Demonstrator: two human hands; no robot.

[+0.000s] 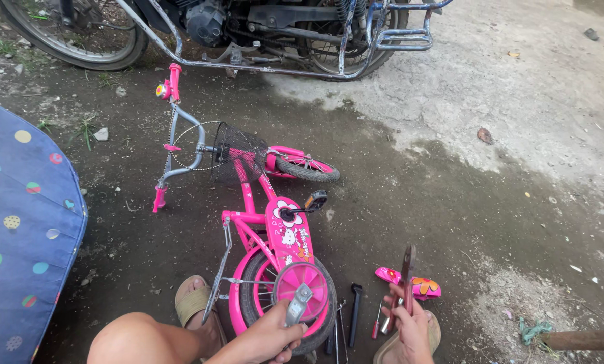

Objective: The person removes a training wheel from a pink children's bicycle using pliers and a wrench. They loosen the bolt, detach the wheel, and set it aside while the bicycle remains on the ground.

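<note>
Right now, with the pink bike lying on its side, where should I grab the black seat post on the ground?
Grip the seat post around the middle of its shaft, coming from above. It lies flat on the ground, pointing away from you, between the rear wheel and the right hand, with thin tools close on both sides, so pinch across its width.

Person seen from above, lower frame only. Both forearms bare, no sleeves in view, no watch, ring or glove on the left hand [275, 331] or the right hand [408, 322]. Left knee [136, 337] bare, no trouser or shorts hem visible. Feet in open tan sandals: left sandal [192, 300] with a broad strap, right sandal [391, 345] mostly hidden.
</note>
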